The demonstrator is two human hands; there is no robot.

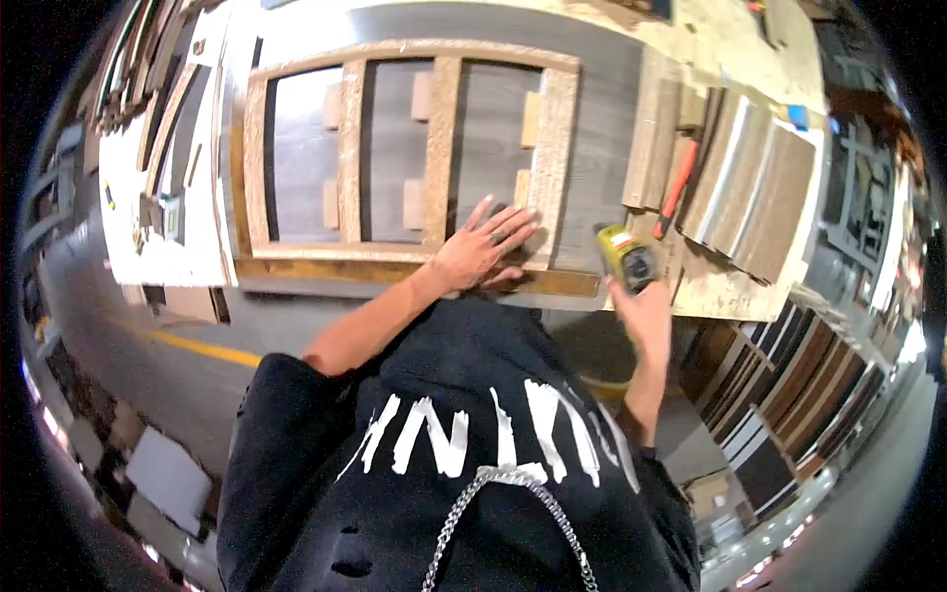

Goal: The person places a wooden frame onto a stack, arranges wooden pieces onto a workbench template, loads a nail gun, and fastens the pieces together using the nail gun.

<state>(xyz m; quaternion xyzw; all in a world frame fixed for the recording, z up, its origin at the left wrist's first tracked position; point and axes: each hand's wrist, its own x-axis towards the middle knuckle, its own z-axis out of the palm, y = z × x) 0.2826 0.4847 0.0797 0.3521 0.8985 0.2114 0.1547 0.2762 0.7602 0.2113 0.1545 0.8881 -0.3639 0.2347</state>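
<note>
A wooden frame (350,148) with upright slats and small wood blocks lies on a grey panel (602,128). My left hand (483,252) rests with fingers spread on the frame's lower rail, near its right corner. A darker wood strip (395,276) runs along the near edge, below that hand. To the right, my right hand (641,306) is closed around a yellow and black tool (626,254), held beside the panel's near right corner. The tool's exact kind is hard to make out.
Wood strips (745,187) are stacked on the bench's right side, with a red-handled tool (676,187) beside them. More strips (168,128) lie at the left. Boards (789,395) stand below the bench at the right. A blue item (797,116) sits at the far right.
</note>
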